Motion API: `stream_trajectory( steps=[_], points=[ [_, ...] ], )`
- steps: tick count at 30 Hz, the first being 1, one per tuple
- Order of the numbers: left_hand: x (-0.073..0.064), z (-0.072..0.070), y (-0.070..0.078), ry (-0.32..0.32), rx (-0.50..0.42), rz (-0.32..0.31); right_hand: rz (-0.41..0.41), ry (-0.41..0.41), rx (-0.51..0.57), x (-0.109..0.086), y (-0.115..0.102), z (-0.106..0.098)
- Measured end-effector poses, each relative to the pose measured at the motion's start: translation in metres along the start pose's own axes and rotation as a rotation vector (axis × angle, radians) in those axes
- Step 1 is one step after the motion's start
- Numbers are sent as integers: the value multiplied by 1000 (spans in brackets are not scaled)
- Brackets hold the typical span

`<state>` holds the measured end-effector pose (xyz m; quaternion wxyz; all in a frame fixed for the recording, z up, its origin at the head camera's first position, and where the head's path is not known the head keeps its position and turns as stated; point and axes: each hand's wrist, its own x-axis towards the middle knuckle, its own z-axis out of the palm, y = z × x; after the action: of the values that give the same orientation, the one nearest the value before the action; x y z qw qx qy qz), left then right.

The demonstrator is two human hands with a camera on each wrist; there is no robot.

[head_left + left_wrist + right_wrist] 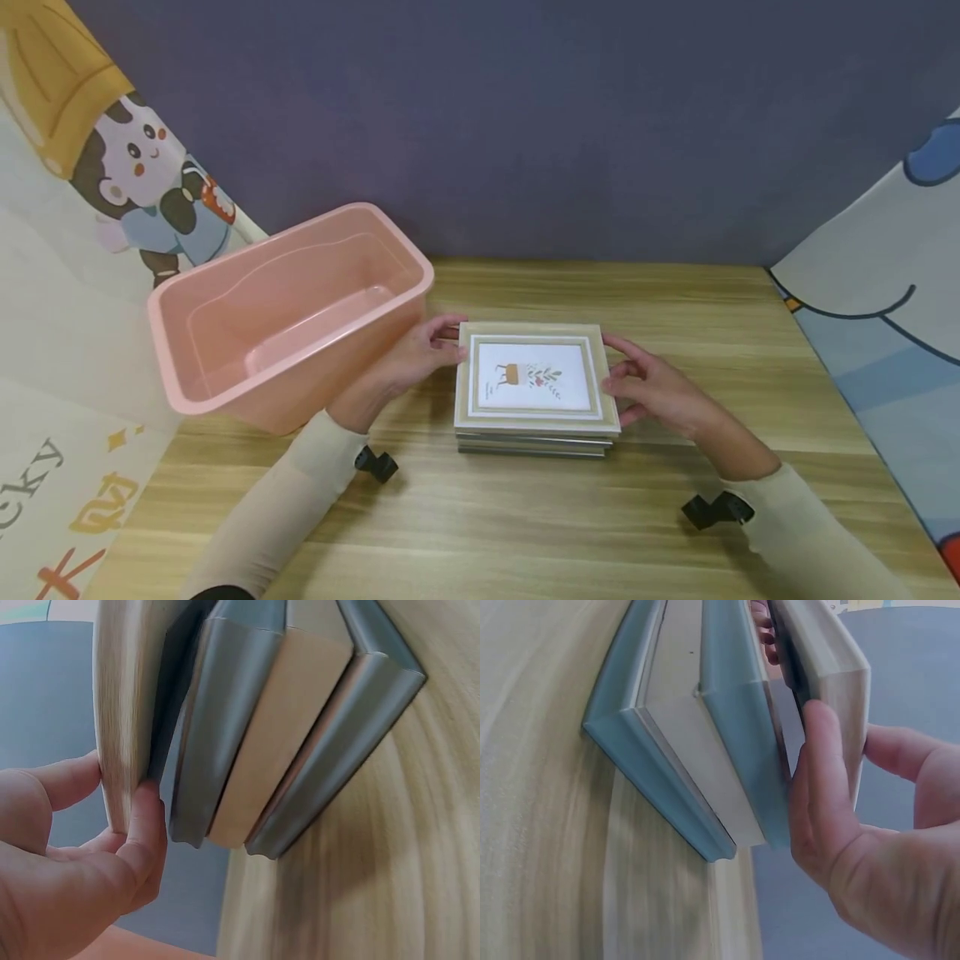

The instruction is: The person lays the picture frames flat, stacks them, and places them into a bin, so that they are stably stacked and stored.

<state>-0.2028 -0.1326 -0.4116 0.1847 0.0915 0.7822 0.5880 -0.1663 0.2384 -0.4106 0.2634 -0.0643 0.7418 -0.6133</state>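
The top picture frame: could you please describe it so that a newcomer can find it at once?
On the wooden table, just right of the pink bin, a person's left hand and right hand grip the top picture frame by opposite ends. Unlike the three frames stacked beneath, it is held above a gap and shows a plant print.

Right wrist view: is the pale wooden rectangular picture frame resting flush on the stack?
No, a gap shows between the wooden picture frame and the blue-grey rectangular frame directly below it.
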Motion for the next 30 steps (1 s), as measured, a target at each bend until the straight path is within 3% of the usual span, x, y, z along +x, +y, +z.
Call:
stream_trajectory(
  steps=[11,20,30],
  points=[
    [0,2,-3,8,-6,-12,35,18,-27,0,3,6],
    [1,4,-1,11,7,14,37,36,-37,1,4,6],
    [3,8,1,28,59,-23,34,31,-28,0,7,4]
  ],
)
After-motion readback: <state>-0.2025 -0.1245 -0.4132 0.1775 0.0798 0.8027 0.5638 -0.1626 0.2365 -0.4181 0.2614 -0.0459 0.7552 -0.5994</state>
